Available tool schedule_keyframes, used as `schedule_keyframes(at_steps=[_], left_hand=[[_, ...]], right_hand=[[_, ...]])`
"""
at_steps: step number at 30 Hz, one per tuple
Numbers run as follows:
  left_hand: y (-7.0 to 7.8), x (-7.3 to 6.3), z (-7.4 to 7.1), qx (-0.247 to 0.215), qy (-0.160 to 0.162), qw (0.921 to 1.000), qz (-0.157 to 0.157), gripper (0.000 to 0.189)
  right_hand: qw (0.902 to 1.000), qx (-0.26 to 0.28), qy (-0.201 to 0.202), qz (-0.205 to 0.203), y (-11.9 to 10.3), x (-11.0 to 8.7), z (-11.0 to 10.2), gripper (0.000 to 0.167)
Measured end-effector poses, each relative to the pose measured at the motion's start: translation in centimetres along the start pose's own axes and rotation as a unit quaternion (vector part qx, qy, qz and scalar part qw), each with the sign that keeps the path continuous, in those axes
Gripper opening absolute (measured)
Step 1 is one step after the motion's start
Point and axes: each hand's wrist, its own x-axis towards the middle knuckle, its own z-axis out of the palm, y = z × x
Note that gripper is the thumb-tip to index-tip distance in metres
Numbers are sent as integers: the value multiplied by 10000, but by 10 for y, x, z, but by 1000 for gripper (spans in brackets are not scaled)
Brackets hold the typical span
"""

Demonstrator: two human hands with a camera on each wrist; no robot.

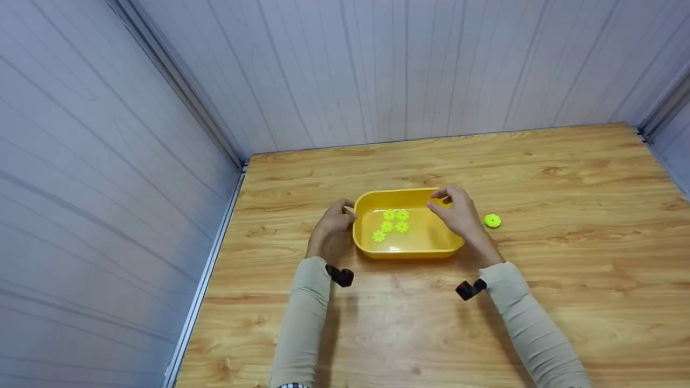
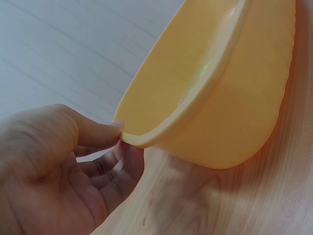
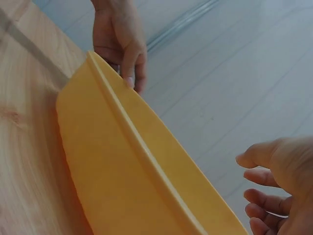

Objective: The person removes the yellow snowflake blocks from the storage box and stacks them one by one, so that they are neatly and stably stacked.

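Yellow basin (image 1: 409,254) on wood-grain surface (image 1: 399,328). Left hand (image 1: 335,220) pinches its nine-o'clock rim (image 2: 139,140); right hand (image 1: 458,213), loosely spread, hovers above the three-o'clock end. Five yellow-green flower-shaped pieces (image 1: 402,227) lie inside, toward nine o'clock.

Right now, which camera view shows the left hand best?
Left wrist: the left hand fills the foreground, pinching the rim of the yellow basin. Head shows it small, from above; right wrist shows it partly, across the basin.
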Motion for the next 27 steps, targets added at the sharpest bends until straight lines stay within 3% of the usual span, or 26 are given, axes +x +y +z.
schedule_keyframes(at_steps=[8,18,27], left_hand=[[2,-1,0,-118,22,9999,-89,30],[2,-1,0,-146,15,9999,-34,29],[2,0,1,-185,28,9998,-113,30]], right_hand=[[9993,-10,-302,-198,-3,1,26,28],[9960,-271,-839,-108,-7,4,53,30],[9892,-766,-1238,-138,-12,6,71,29]])
